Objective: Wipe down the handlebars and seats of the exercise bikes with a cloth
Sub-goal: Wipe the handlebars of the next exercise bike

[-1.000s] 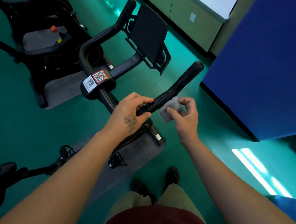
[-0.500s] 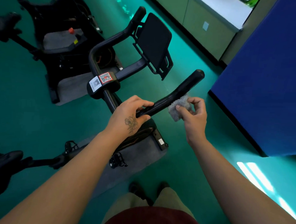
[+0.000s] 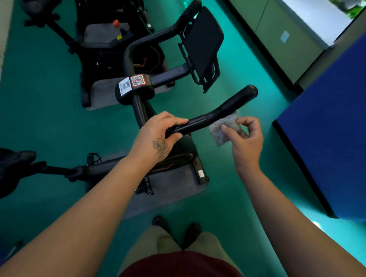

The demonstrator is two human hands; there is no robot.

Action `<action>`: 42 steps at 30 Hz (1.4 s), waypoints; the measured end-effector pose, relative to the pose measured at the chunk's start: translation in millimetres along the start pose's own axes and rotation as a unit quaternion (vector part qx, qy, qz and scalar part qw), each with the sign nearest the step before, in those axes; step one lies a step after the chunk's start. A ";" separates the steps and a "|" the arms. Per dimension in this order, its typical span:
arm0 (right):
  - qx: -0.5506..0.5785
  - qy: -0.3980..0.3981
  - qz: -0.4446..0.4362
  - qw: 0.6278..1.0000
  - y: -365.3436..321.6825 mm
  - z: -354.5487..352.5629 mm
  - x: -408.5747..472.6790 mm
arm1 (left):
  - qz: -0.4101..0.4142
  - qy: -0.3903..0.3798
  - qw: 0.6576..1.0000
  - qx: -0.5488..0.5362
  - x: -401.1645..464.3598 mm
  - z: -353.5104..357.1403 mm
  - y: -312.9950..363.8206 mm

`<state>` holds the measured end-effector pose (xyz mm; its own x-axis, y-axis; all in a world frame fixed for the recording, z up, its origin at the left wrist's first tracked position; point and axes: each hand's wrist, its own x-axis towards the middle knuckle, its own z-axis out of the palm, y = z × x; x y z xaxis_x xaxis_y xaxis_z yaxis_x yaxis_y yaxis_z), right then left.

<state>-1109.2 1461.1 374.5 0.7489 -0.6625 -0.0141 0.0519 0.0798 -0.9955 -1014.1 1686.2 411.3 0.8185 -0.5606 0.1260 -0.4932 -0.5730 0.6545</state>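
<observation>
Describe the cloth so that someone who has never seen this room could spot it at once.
Start at the nearest exercise bike, the one with the QR stickers on its stem, and follow its right handlebar out toward the blue panel. Just below that bar, the right hand pinches the cloth. It is a small, speckled grey square, the only soft, pale thing among black tubes.

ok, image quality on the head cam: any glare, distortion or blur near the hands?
Head view: strong wide-angle bowing at the edges; bright glare patches on the green floor; the cloth is slightly soft, while the left hand and the handlebar it holds read sharp; the seat is very dark, with little detail.
</observation>
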 end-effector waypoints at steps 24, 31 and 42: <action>-0.005 0.038 0.034 0.999 12.0 38.4 -25.8 | 0.026 -0.018 0.999 -0.015 4.6 -4.4 -10.1; 0.008 0.019 0.055 0.998 21.7 61.8 -52.5 | 0.047 -0.043 0.998 -0.013 7.0 -11.2 -15.2; 0.030 0.097 0.040 0.994 3.3 44.0 -32.0 | 0.055 -0.073 0.996 -0.012 11.5 -17.9 -17.5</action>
<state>-1103.9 1515.3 375.9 0.6116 -0.7826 -0.1162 0.0404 0.1776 -0.9833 -990.8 1700.5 414.6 0.7077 -0.7008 0.0899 -0.5686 -0.4893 0.6612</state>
